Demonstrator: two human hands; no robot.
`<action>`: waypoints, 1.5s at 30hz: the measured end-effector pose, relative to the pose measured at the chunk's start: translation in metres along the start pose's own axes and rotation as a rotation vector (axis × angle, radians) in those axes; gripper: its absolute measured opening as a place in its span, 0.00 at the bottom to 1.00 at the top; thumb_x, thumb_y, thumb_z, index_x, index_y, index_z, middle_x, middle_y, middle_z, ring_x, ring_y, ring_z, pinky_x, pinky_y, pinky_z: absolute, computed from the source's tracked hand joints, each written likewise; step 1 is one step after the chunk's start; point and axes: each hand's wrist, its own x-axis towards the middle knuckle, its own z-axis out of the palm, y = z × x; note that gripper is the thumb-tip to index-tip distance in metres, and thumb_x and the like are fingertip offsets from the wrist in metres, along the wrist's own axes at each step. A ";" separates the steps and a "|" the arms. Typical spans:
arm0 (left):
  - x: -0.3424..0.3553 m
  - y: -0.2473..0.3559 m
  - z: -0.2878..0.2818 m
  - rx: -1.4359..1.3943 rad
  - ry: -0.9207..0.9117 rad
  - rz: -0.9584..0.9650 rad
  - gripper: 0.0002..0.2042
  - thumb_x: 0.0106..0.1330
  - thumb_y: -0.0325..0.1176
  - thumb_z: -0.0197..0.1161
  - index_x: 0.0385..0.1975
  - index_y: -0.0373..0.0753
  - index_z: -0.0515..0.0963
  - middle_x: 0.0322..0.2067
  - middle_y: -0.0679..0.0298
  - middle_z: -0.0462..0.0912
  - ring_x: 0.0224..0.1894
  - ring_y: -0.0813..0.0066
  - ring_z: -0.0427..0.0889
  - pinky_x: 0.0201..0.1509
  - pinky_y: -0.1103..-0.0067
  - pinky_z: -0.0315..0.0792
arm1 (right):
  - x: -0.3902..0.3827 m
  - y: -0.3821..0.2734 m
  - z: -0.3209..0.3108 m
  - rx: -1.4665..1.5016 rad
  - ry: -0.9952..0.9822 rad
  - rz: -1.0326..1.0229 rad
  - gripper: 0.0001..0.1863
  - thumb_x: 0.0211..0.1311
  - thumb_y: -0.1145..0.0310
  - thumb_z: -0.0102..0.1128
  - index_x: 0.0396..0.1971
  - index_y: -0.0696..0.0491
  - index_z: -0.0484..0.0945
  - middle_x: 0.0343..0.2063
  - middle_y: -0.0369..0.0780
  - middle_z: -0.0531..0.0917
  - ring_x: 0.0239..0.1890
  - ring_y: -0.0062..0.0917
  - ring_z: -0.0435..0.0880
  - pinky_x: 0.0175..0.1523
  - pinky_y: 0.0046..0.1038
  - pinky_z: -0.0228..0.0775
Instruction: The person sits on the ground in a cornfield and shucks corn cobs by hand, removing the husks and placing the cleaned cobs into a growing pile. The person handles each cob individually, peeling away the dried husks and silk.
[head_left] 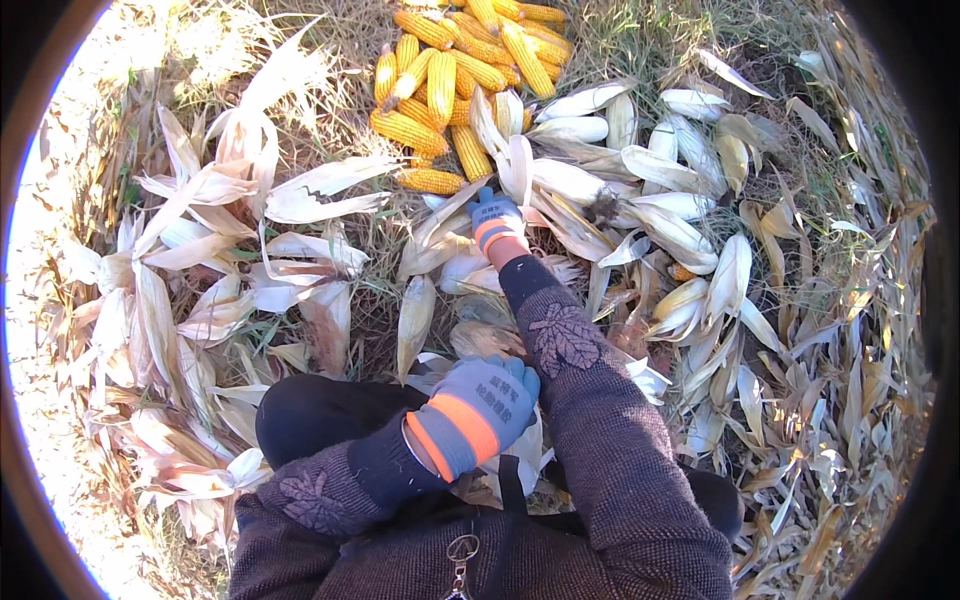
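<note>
My right arm (620,430) slants across the near right, barring my left hand (490,400) from a low sweep that way. Just beyond my right hand (496,215), the heap of yellow cobs (441,88) blocks the far middle; ears in pale husk (685,240) crowd the right. Loose husks (155,320) clutter the left, but a hand could pass over the narrow grass gap (382,300) left of centre.

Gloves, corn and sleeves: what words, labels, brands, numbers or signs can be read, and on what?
Left glove: two lines of dark printed characters on the back; not copied out here.
Right glove: similar dark print, too small to read reliably.
Yellow corn, sleeves: no lettering seen.
</note>
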 end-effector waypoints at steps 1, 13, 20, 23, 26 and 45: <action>0.001 0.000 -0.001 0.006 -0.012 0.001 0.12 0.58 0.37 0.56 0.36 0.37 0.73 0.32 0.59 0.77 0.36 0.62 0.80 0.36 0.70 0.73 | -0.001 0.000 0.005 0.003 -0.008 0.008 0.19 0.58 0.71 0.52 0.50 0.43 0.74 0.52 0.43 0.72 0.47 0.38 0.79 0.48 0.38 0.74; 0.004 -0.014 0.006 0.041 0.013 -0.077 0.15 0.60 0.39 0.55 0.40 0.34 0.73 0.35 0.55 0.77 0.38 0.59 0.78 0.39 0.68 0.73 | -0.078 0.005 0.006 0.098 0.178 -0.037 0.20 0.58 0.72 0.51 0.51 0.40 0.73 0.46 0.42 0.77 0.41 0.37 0.82 0.39 0.36 0.77; 0.016 -0.038 0.026 0.093 0.107 -0.190 0.17 0.61 0.39 0.53 0.45 0.34 0.72 0.40 0.53 0.78 0.42 0.54 0.78 0.43 0.64 0.72 | -0.139 0.023 -0.016 0.108 0.379 -0.152 0.09 0.53 0.67 0.56 0.35 0.45 0.77 0.36 0.38 0.77 0.37 0.34 0.81 0.37 0.34 0.75; 0.023 -0.041 0.027 0.026 0.163 -0.306 0.15 0.61 0.39 0.53 0.43 0.36 0.73 0.40 0.52 0.78 0.41 0.53 0.78 0.44 0.64 0.72 | -0.158 0.028 -0.022 0.139 0.520 -0.180 0.07 0.48 0.69 0.57 0.30 0.47 0.74 0.34 0.38 0.76 0.35 0.35 0.78 0.36 0.35 0.73; 0.028 -0.049 0.019 0.031 0.354 -0.309 0.15 0.59 0.36 0.55 0.44 0.35 0.74 0.41 0.51 0.78 0.42 0.51 0.77 0.45 0.63 0.72 | -0.177 0.028 -0.049 0.240 0.674 -0.201 0.06 0.45 0.71 0.57 0.26 0.48 0.73 0.34 0.37 0.75 0.33 0.35 0.76 0.36 0.34 0.72; 0.053 -0.037 -0.027 -1.394 0.603 -0.041 0.10 0.63 0.31 0.60 0.41 0.34 0.75 0.35 0.71 0.76 0.37 0.83 0.72 0.44 0.83 0.68 | -0.259 0.025 -0.136 1.165 0.948 -0.216 0.16 0.40 0.90 0.43 0.26 0.57 0.77 0.35 0.42 0.81 0.38 0.33 0.80 0.47 0.26 0.70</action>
